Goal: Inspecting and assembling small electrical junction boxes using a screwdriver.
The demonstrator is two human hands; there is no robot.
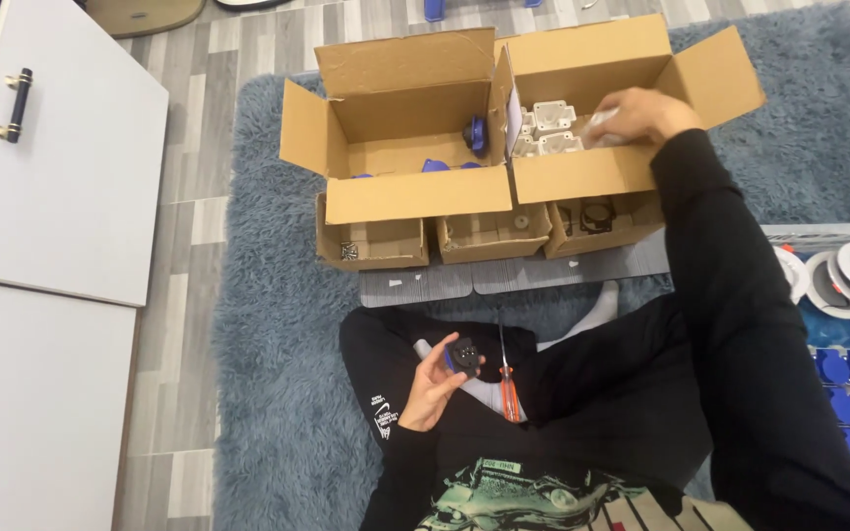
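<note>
A small round black and blue part [462, 355] is held upright in the fingertips of the left hand [432, 391], above the lap, its dark face turned toward the camera. A grey-white boxy plastic housing [604, 126] is gripped by the right hand [644, 113] inside the right-hand cardboard box [582, 175], near its right wall. Matching grey-white housings [546, 130] are packed just beside it, toward the box's left wall.

Shaggy grey-blue rug [268, 393] over grey wood-plank floor [189, 118]; white cabinet [51, 177] with black-and-brass handle [16, 103] at left.
</note>
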